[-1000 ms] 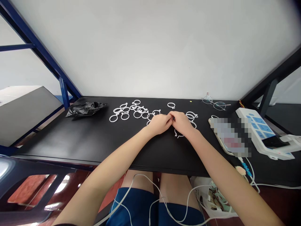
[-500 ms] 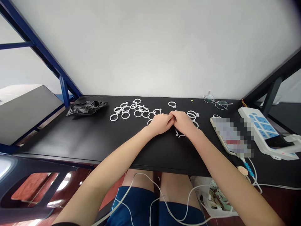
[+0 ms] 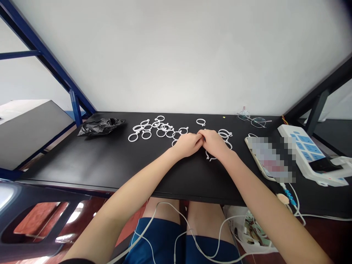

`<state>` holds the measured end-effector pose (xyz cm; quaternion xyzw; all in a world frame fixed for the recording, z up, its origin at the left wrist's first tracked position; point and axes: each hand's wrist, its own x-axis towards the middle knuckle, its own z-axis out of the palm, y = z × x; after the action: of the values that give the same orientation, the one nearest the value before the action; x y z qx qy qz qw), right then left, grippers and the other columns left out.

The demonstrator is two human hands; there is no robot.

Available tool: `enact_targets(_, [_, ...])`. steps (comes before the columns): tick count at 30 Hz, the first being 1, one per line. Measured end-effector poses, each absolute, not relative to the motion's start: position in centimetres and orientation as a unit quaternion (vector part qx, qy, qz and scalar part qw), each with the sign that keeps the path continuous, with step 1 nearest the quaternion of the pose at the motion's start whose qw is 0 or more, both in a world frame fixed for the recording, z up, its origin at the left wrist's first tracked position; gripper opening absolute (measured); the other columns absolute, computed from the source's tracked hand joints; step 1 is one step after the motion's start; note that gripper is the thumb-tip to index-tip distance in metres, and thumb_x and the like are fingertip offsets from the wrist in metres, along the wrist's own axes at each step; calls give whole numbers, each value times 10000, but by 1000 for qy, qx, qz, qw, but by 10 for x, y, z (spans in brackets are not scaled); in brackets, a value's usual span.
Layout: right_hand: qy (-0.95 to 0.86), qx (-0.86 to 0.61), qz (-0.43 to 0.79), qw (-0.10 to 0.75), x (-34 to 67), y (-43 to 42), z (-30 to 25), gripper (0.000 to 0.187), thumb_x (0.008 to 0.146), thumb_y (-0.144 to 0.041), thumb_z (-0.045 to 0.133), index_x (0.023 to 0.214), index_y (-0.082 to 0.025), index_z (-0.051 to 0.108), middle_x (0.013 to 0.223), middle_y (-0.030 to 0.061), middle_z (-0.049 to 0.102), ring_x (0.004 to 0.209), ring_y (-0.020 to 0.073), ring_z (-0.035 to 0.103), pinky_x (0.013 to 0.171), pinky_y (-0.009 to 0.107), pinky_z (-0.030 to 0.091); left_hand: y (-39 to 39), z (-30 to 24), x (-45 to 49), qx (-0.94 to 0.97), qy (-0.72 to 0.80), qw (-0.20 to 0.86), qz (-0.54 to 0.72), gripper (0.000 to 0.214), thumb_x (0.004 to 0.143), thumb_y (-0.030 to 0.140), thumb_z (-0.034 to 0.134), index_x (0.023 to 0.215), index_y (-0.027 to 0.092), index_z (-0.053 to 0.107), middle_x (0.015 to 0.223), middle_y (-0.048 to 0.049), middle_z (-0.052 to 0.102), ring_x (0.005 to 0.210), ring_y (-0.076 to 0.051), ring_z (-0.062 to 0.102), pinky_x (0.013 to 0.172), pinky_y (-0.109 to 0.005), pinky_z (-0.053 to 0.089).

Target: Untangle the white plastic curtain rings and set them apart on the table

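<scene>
My left hand (image 3: pixel 188 144) and my right hand (image 3: pixel 213 142) meet over the black desk, closed, with fingertips pressed together. Whatever they pinch is hidden behind the fingers. White rings (image 3: pixel 224 135) with small clasp ends lie partly under and beside my right hand. One open ring (image 3: pixel 211 158) shows below it, its ends apart. To the left of my left hand spreads a loose group of several similar white rings (image 3: pixel 161 132), some overlapping. A single ring (image 3: pixel 200 122) lies beyond both hands.
A crumpled black plastic bag (image 3: pixel 100 127) lies at the desk's left. On the right are glasses (image 3: pixel 258 122), a phone (image 3: pixel 268 159) on a charging cable, and a white power strip (image 3: pixel 305 148). White cables (image 3: pixel 192 233) hang across my lap. A wall stands behind the black desk (image 3: pixel 110 161).
Both hands stay pressed together in the same place. The view shifts very slightly; the rings and other things on the desk lie as before.
</scene>
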<state>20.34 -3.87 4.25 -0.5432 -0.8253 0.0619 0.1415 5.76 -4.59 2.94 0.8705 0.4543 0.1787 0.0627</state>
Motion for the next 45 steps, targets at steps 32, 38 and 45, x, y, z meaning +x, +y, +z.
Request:
enact_targets(32, [-827, -534, 62, 164, 203, -36, 41, 249, 786, -54, 433, 842, -183, 639, 816, 59, 665, 742, 168, 573, 627, 247, 337, -46, 30, 57, 867, 462, 65, 175, 301, 946, 283, 318, 897, 180, 597, 811, -68, 677, 715, -197, 636, 651, -281, 449])
enact_targets(38, [-829, -532, 64, 160, 203, -37, 42, 243, 785, -54, 431, 825, -183, 634, 801, 55, 660, 729, 164, 569, 620, 250, 330, -45, 29, 57, 868, 457, 58, 184, 306, 947, 291, 309, 892, 185, 590, 811, -62, 674, 702, -199, 630, 632, -283, 438])
enact_targets(45, [-824, -544, 64, 141, 203, -37, 42, 239, 788, -67, 434, 815, -185, 640, 781, 56, 653, 709, 168, 548, 611, 260, 314, -47, 31, 57, 870, 456, 64, 178, 315, 954, 290, 303, 901, 177, 593, 812, -62, 676, 706, -193, 630, 628, -275, 434])
